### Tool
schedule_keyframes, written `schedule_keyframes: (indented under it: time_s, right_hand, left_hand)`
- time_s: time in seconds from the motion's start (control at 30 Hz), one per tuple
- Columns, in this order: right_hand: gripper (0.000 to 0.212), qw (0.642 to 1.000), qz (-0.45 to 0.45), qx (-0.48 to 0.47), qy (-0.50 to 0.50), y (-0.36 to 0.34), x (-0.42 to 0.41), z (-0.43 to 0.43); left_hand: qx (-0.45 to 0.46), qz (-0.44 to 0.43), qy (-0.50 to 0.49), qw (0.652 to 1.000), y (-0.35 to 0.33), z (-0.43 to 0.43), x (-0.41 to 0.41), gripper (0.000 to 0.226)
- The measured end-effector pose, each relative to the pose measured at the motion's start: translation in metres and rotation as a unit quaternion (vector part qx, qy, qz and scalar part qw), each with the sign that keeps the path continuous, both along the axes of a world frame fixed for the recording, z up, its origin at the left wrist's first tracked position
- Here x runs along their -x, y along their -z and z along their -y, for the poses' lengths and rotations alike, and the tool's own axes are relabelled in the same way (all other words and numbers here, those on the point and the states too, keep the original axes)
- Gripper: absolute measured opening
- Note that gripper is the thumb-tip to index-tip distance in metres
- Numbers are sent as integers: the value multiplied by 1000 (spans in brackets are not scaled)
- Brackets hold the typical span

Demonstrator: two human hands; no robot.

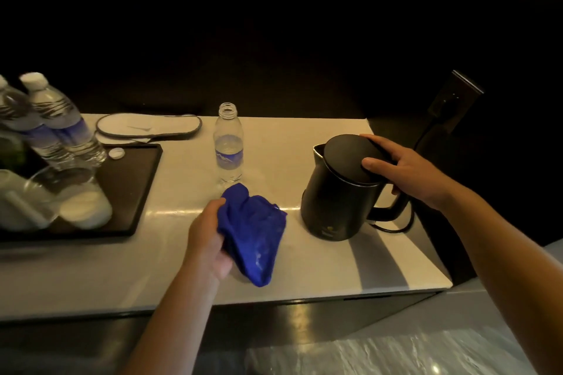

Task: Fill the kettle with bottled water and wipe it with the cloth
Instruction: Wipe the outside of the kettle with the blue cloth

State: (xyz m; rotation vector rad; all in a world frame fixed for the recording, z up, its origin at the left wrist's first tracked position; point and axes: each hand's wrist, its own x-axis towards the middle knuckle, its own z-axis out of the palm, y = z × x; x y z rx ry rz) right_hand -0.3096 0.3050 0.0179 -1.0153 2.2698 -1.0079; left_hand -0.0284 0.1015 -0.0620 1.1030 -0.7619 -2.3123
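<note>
Blue cloth (254, 233) lies bunched on the pale desk (304, 265), pinched at its near edge in the left hand (210, 237) grip. Black kettle (339, 189) stands upright to the right, lid down; the right hand (399, 167) rests over the lid, thumb pressed on top, fingers spread toward the handle. Behind the cloth stands an uncapped bottle (229, 143), seemingly near empty. Two capped bottles (51, 122) and a loose cap (116, 153) sit on a dark tray (134, 189) at left.
</note>
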Motion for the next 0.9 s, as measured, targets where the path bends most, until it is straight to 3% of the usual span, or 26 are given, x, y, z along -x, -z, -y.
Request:
schedule_keyframes:
  time_s: [0.1, 0.17, 0.23, 0.33, 0.43, 0.5, 0.9]
  right_hand:
    - [60, 1000, -7, -3, 4, 1, 2, 1]
    - [61, 1000, -5, -3, 8, 2, 1, 2]
    - [64, 1000, -6, -2, 11, 2, 1, 2]
    - [66, 1000, -9, -1, 13, 3, 0, 1]
    - [65, 1000, -14, -5, 21, 4, 0, 1]
    - [64, 999, -17, -10, 27, 4, 0, 0]
    - [61, 999, 2, -20, 28, -3, -1, -1]
  left_hand:
    - [119, 60, -91, 987, 2, 24, -30, 14]
    - [285, 145, -103, 942, 9, 36, -45, 25]
    - [436, 216, -76, 870, 23, 46, -52, 31]
    - [569, 328, 42, 753, 46, 51, -46, 41]
    - [631, 481, 237, 560, 73, 47, -32, 58]
    - [640, 521, 275, 492, 84, 45, -25, 62]
    - [633, 531, 252, 504, 87, 53, -13, 68]
